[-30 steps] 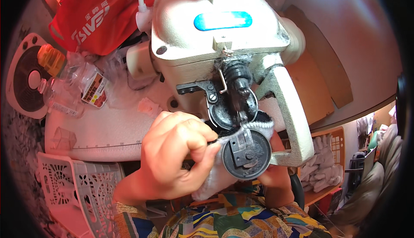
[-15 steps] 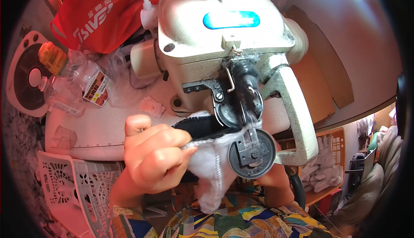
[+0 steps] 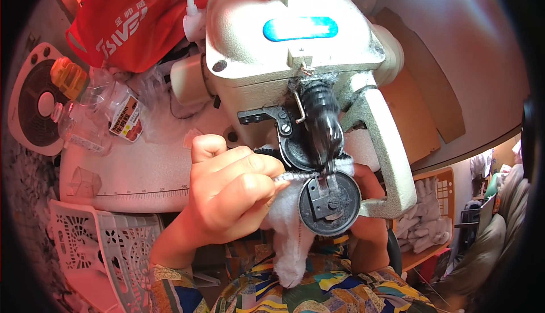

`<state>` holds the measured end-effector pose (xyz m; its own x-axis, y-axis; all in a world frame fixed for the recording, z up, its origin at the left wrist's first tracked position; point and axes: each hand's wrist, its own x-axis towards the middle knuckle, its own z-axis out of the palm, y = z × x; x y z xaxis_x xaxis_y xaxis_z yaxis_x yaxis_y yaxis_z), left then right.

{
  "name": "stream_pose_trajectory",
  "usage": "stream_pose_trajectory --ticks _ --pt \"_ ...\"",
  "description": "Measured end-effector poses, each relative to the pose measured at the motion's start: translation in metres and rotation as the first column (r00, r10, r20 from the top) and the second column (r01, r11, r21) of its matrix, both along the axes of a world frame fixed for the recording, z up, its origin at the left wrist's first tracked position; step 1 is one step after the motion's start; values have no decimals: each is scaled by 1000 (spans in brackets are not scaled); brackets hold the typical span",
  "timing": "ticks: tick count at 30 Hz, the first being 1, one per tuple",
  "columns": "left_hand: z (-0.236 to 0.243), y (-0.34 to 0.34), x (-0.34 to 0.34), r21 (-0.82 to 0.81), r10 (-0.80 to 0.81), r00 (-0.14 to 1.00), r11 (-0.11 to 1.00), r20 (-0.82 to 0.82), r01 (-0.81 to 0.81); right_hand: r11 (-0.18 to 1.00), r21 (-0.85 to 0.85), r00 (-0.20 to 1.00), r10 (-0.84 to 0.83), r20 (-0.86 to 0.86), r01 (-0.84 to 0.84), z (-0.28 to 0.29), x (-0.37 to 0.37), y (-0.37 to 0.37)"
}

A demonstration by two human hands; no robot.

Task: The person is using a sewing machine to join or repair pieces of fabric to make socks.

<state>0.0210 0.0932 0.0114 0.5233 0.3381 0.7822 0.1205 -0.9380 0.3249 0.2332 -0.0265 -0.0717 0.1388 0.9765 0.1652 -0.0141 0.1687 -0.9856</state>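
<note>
My left hand [image 3: 235, 191] is closed, its thumb and finger pinching the seamed edge of a white fleecy fabric piece [image 3: 286, 216]. That edge runs into the black feed discs of a cream-coloured fur sewing machine [image 3: 250, 57]. The lower part of the fabric hangs down in front of my patterned clothing. Beyond the round front disc [image 3: 329, 204] is my right hand [image 3: 369, 194], close to the fabric at the right of the needle area; its fingertips are hidden by the machine. The black needle mechanism looks blurred.
A cream arm [image 3: 389, 148] of the machine curves down at the right. Left lie clear plastic bottles [image 3: 85, 125], a red bag [image 3: 136, 23] and a round-grilled fan [image 3: 42, 103]. A white plastic basket [image 3: 108, 245] stands lower left; a crate [image 3: 426, 216] of pale fabric pieces stands right.
My left hand has moved right, toward the discs, with the fabric edge. Less fabric shows between hand and needle, and more of my right hand shows beside the front disc.
</note>
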Motion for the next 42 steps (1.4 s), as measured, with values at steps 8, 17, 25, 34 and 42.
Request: stream_pose_trajectory --ticks 8,17,25,34,42 --pt "-2 -6 3 43 47 999 998 -14 -47 961 254 993 -118 9 112 34 5 22" --pt "-6 -16 10 34 126 992 991 11 -127 889 387 962 170 214 -243 30 19 54" --pt "-82 -65 2 -443 88 990 887 -111 -129 999 -5 936 52 347 -54 -52 -19 -26" --pt "-126 -120 4 -884 -46 901 175 432 433 737 634 661 -358 659 -234 28 -46 -40" --pt "-126 -136 -7 -907 54 980 392 190 155 777 627 889 -249 383 -52 42 -42 -63"
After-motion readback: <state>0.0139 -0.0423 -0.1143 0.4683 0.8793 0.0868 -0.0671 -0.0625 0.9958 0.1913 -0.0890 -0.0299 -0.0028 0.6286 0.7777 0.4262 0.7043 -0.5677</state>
